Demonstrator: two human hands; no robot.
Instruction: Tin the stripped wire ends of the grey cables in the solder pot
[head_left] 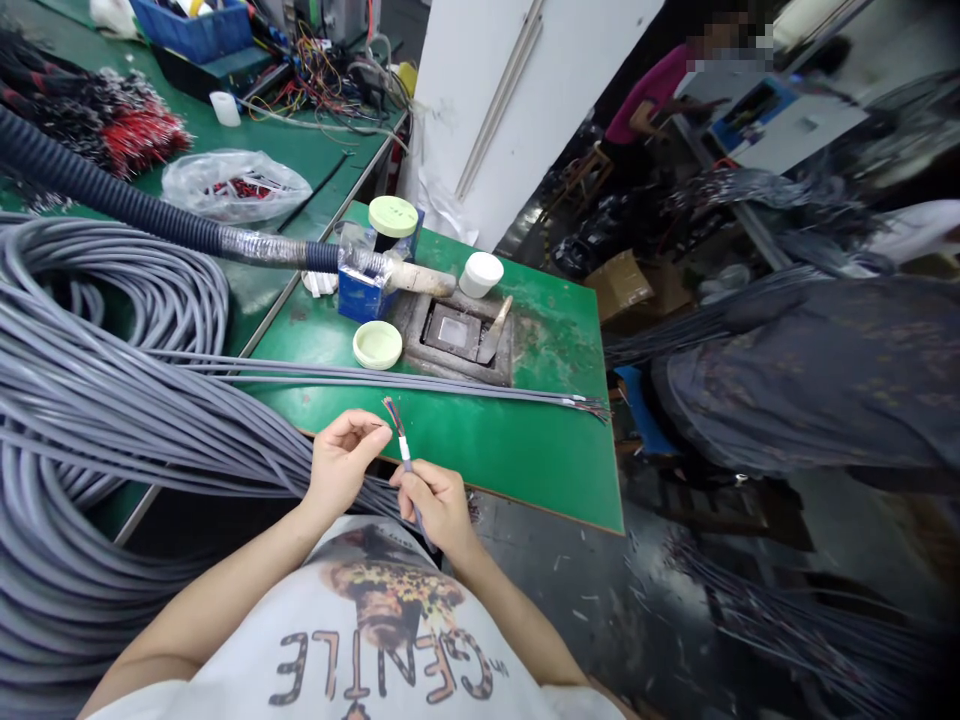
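My right hand point(435, 495) grips a grey cable point(423, 530) just below its stripped end. A white sleeve point(405, 448) sits around the cable there, and thin coloured wires point(392, 412) fan out above it. My left hand point(346, 455) is pinched closed just left of these wires; what its fingertips hold, if anything, is too small to make out. Beyond my hands, several grey cables point(420, 383) lie across the green table point(517, 470), their stripped ends near its right edge. A large coil of grey cable point(150, 400) fills the left side.
Behind the cables stands a square metal pot point(455, 332) with a scraper point(495, 330) across it. Nearby are a white tub point(481, 273), a pale green lid point(377, 344) and a ribbed hose point(165, 215). Other people point(645, 100) are at the right.
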